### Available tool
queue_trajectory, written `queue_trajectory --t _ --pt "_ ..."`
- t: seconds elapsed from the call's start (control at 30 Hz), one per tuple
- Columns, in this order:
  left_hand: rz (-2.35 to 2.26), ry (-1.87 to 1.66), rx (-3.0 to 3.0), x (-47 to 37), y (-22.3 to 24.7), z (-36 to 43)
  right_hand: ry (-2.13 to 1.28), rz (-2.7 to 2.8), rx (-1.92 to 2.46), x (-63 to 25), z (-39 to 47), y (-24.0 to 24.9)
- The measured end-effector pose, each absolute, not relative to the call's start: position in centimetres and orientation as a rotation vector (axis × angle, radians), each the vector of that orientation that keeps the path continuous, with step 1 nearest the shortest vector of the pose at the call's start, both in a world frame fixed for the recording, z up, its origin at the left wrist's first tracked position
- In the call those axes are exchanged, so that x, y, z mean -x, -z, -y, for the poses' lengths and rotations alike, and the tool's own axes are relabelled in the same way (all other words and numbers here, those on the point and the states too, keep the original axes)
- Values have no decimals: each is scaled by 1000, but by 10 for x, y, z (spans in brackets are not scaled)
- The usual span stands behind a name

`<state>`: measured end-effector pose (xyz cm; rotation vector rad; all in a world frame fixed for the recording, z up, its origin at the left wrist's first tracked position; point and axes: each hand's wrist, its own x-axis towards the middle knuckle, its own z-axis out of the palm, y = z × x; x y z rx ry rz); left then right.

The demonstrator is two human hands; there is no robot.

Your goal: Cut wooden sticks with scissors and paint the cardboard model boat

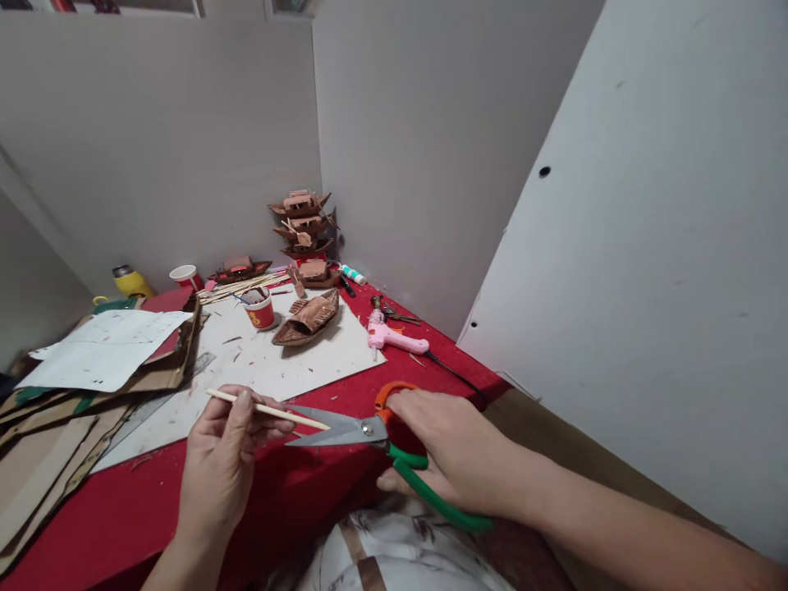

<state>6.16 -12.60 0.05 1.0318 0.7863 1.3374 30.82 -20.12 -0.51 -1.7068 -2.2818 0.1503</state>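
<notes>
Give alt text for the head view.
The left hand holds a stick, its tip between the blades of open scissors in the right hand. Beyond, a model boat sits on a white sheet near a glue gun.

Scissors (368, 429) pair smooth metal blades (345, 435) with plastic-looking handles (432, 498) beside a matt, bare-wood stick (272, 410). A rough, wood-like model boat (315, 313), smooth plastic glue gun (394, 337) and dull cardboard (46, 472) share a matt red cloth (141, 517).
</notes>
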Motion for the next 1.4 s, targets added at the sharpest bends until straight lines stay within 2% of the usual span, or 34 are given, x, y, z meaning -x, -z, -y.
queue_trajectory --t 0.37,0.8,0.97,1.2,1.4 --pt "-849 -1454 -1065 -64 5 133 48 2286 1690 -306 196 7" --pt "-870 -1458 -1025 -62 9 129 -122 2255 1700 -308 196 7" --pt "-846 -1599 -965 -53 1 125 -260 2109 1817 -310 193 3" --pt "-837 -1677 -906 -38 -10 126 -189 2124 1923 -300 180 1" --pt "-825 -1607 -928 -37 -16 128 -115 2274 1768 -277 152 1"
